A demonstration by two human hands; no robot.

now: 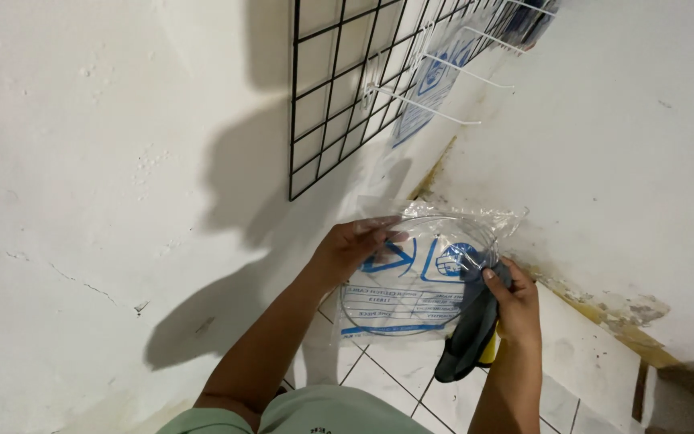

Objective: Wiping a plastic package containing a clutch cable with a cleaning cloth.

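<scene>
Clear packet (415, 281) between both hands' grips

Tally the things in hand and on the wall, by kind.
Clear plastic packet with white-and-blue card, in left hand and right hand: 1
Dark grey cloth: 1
Black wire grid panel: 1
Hanging packets with blue print: 2
Total: 5

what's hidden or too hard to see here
Head view only:
- Right hand: palm hidden behind the dark cloth; the yellow thing beneath is mostly covered.
- Clear plastic bag: contents unclear through glare.
- Packets on the wire rack: cut off by the top edge.
</scene>
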